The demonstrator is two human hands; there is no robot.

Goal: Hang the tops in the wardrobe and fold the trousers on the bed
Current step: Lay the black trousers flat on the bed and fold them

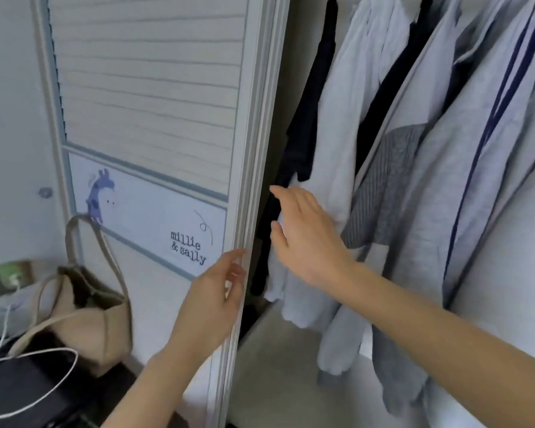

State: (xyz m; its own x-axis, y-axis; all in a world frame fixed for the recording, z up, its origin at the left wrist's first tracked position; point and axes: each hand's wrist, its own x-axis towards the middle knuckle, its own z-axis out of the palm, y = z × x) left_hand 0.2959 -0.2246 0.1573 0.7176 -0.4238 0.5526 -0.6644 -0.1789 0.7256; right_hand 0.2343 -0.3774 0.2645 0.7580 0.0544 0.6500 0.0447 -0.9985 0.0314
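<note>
At the wardrobe's edge, the left hand (220, 291) grips the sliding door (244, 193) while the released right hand (303, 233) touches hanging tops (346, 125), risking pinched fingers or fabric.

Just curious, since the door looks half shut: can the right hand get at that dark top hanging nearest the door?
Probably yes: the right hand is already inside the opening, fingertips at the dark top, clear of the door edge.

- Hangers and rail: cut off by top edge.
- Left hand (220, 291): fingertips hidden behind door (244, 180) edge.
- Tops (445, 180): hems partly out of frame.
</note>
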